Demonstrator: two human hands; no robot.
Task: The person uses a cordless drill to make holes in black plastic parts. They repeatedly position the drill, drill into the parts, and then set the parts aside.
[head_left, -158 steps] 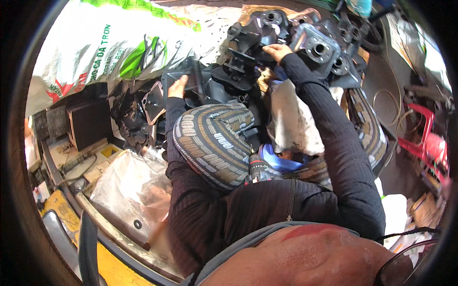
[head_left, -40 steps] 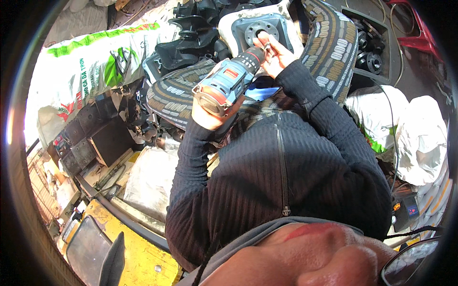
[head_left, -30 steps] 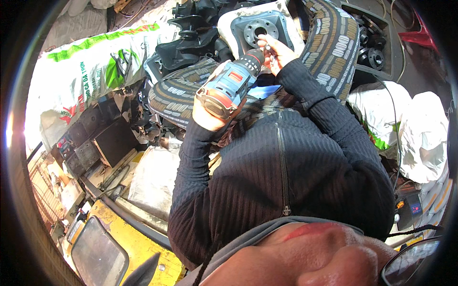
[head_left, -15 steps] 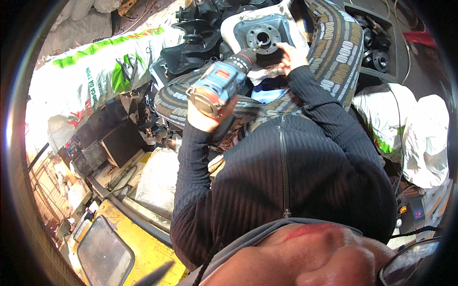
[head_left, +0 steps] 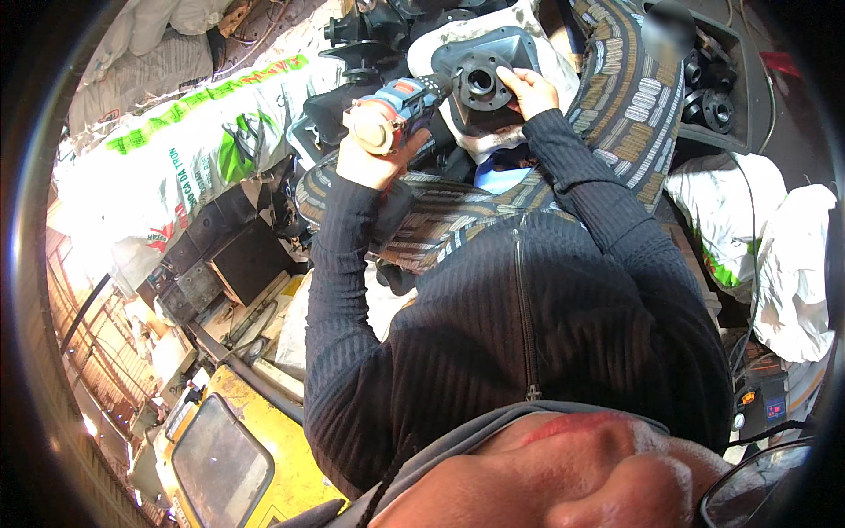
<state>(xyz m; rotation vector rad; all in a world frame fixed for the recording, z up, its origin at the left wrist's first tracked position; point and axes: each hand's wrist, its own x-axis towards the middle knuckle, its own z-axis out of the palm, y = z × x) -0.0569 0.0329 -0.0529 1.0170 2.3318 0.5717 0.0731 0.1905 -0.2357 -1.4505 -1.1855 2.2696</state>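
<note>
My left hand (head_left: 374, 163) is closed round a blue and red cordless drill (head_left: 400, 110), tilted with its chuck toward the right. That chuck is right beside the left edge of a dark round metal flange (head_left: 466, 95) with a raised central bore and a ring of holes. My right hand (head_left: 532, 92) grips the flange's right rim, thumb on top and the other fingers partly hidden. Under the flange is a grey square metal pan (head_left: 519, 46) lying on a whitish cloth or sack (head_left: 559, 66). Whether the bit touches the flange, I cannot tell.
A patterned cushioned ring (head_left: 616, 114) curves round the pan. Dark metal parts (head_left: 356, 53) are heaped at the far left, with more hubs in a grey crate (head_left: 748, 114) at right. White sacks (head_left: 211, 132) lie left; a yellow machine panel (head_left: 299, 475) stands at lower left.
The drill has drawn back from the flange's face and turned to its left edge. My right hand has taken hold of the flange, which has shifted slightly toward me and tilted.
</note>
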